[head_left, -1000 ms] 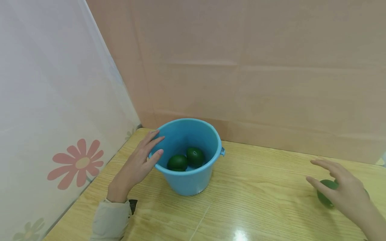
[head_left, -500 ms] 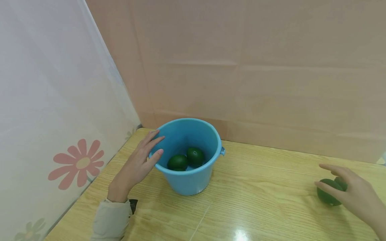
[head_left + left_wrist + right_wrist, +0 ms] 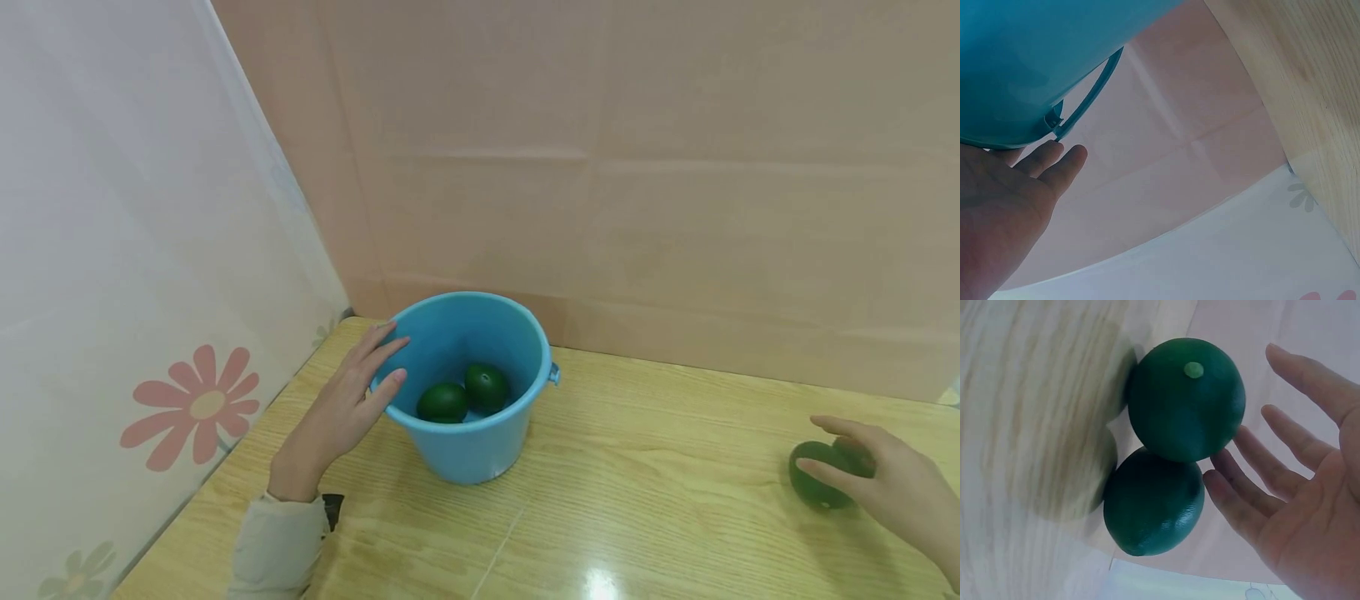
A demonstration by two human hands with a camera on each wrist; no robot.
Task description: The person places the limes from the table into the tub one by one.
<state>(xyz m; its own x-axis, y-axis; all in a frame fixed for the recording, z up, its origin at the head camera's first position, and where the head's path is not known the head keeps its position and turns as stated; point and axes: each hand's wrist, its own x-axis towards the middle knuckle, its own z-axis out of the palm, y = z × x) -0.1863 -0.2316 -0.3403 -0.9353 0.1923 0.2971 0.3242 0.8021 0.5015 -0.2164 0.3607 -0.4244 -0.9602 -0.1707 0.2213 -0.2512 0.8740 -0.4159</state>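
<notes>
A blue bucket stands upright on the table, with smooth dark green fruits resembling limes inside; two of them show, a left fruit and a right fruit. My left hand rests at its left rim, fingers extended and loosely spread. At the far right, my right hand hovers beside two more dark green fruits on the table. In the right wrist view, the fruit with a pale stem spot touches the fruit with a pointed end. The right fingers are spread, close to both, not curled round either.
The wooden table meets a pinkish-brown backdrop behind and a white flowered sheet on the left. A blue handle hangs off the bucket's side in the left wrist view.
My right hand has moved rightward and slightly down over the two fruits on the table, uncovering more of them. My left hand and the bucket have stayed in place.
</notes>
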